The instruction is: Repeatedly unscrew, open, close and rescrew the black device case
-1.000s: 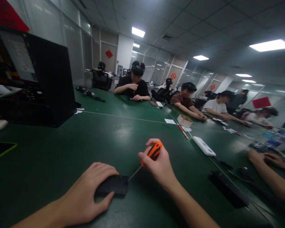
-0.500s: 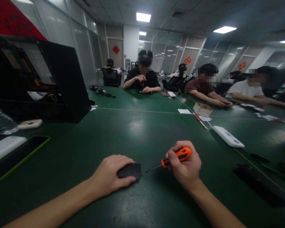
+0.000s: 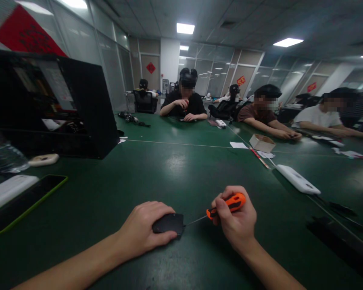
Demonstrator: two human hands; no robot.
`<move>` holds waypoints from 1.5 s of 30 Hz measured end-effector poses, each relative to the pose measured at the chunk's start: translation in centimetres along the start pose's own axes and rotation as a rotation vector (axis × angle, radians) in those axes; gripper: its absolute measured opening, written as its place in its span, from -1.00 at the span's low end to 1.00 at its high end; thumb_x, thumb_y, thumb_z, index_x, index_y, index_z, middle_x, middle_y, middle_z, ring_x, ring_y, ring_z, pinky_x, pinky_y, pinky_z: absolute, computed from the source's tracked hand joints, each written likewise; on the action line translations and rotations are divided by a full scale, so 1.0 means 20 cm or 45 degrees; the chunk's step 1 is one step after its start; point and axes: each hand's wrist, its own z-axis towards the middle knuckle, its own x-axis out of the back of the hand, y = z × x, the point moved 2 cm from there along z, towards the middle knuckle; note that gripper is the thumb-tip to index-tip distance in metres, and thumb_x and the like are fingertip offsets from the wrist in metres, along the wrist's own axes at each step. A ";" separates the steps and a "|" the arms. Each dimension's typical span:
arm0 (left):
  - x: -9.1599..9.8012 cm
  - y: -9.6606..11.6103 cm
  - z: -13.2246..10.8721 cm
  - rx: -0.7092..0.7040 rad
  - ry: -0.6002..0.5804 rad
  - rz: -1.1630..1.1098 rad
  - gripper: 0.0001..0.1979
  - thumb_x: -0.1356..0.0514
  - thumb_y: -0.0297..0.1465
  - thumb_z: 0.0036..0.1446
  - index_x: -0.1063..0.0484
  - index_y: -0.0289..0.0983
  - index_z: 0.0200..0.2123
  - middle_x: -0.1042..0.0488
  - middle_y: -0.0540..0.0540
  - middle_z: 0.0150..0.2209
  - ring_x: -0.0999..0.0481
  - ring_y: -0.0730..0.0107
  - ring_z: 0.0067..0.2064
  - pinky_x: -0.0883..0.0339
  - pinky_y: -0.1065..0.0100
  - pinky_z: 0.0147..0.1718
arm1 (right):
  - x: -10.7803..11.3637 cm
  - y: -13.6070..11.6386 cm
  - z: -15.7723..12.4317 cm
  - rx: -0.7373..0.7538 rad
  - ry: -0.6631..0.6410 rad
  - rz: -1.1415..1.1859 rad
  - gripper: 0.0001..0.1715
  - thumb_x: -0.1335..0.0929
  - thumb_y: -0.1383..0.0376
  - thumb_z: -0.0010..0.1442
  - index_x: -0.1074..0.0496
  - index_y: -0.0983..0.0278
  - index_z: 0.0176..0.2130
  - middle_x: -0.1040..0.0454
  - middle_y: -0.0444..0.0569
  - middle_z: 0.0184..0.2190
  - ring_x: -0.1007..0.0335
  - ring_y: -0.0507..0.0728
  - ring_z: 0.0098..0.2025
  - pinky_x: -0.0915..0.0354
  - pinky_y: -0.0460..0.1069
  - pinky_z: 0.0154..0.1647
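Observation:
A small black device (image 3: pixel 168 224) rests on the green table (image 3: pixel 172 181), with my left hand (image 3: pixel 148 223) wrapped round its left end, fingers on the far side and thumb on the near side. My right hand (image 3: pixel 237 215) is closed on the orange and black handle of a screwdriver (image 3: pixel 235 202). The thin shaft points left, and its tip is at the right end of the black device; whether it touches is too small to tell.
At the left are an open black computer case (image 3: pixel 87 104), a green-edged phone (image 3: pixel 33 201) and a plastic bottle (image 3: pixel 6 155). A white power strip (image 3: pixel 298 179) and cardboard box (image 3: pixel 262 143) lie at the right. Several people sit beyond.
The screwdriver tip has come closer to the right end of the black device. The whole view has shifted slightly, so things appear a little lower and further right. Both hands keep their holds.

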 end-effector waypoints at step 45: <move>0.01 0.01 -0.01 0.004 0.017 0.062 -0.67 -0.29 -0.24 0.20 -0.52 -0.28 -0.02 -0.65 -0.16 -0.12 -0.61 0.10 -0.15 -0.48 0.10 -0.13 | -0.06 -0.03 -0.01 -0.080 0.138 0.185 -0.66 -0.43 0.09 0.23 -0.20 0.14 -0.26 -0.40 -0.27 -0.56 -0.36 0.03 -0.71 -0.30 -0.09 -0.79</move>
